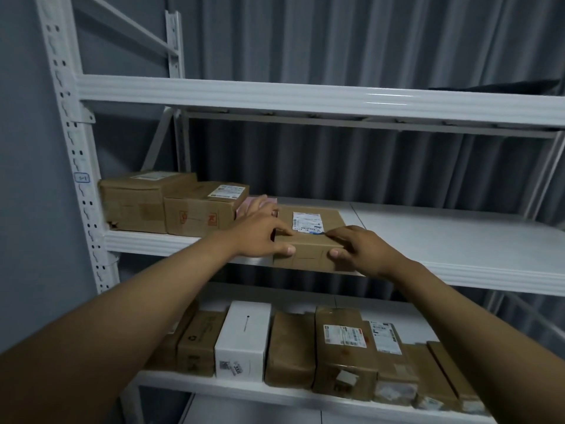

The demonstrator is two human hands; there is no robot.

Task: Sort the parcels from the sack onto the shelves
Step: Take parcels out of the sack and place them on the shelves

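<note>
— On middle shelf (458, 258), front edge: brown parcel (308, 237) lying flat, near end overhanging the lip toward the body. Held at both near corners.

— Which hand nearer?

— About level. Left hand (263, 232) on the left near corner, thumb under the front face, fingers curled over the top edge, gripping. Right hand (356, 247) mirrored on the right near corner, thumb low on the front face, fingers bent over the top. Both clamped on the same box.

— Long axis?

— Running front to back, away from the hands, into the shelf. Straight ahead of both wrists, so probably a plain push inward to seat it.

— Neighbours?

— Two cartons (171, 206) at far left of the same shelf; something pink (244, 206) just behind the left hand, partly hidden. Bare shelf to the right. Likely slide leftward to close the gap, unconfirmed.

— Look of the parcel?

— Plain kraft cardboard, shallow, rigid. White shipping label (306, 223) on top with barcode, print too small to read. Tape seams faint on the front face.
</note>
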